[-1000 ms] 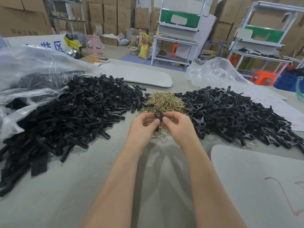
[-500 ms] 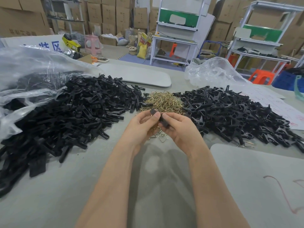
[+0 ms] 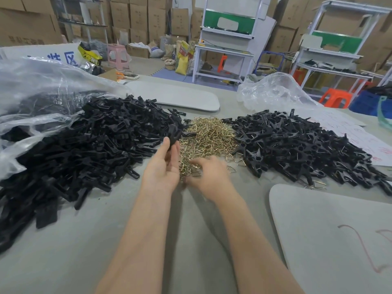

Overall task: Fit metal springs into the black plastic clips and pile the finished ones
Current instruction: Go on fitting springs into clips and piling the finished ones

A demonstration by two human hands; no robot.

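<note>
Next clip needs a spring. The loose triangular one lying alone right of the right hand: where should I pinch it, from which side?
Probably pinch the loose spring across its two wire sides, coming from above: it seems to lie flat on the table, apart from the spring pile, so nothing tangles. The right hand is nearest.

The flat grey table [image 3: 89, 240] carries three heaps across the middle of the frame. A broad heap of loose black plastic clips [image 3: 89, 145] lies at the left, a small heap of brass-coloured metal wire springs [image 3: 209, 136] in the centre, and a heap of black plastic clips with wire springs in them [image 3: 297, 147] at the right. A large clear plastic bag [image 3: 42, 85] lies at the upper left and a crumpled clear plastic bag [image 3: 273, 92] at the upper right. A flat grey board with rounded corners [image 3: 176, 96] lies at upper centre. A second grey board with red marks [image 3: 328, 230] lies at the lower right, and a white paper sheet with red writing [image 3: 360, 139] lies at the right edge.
</note>
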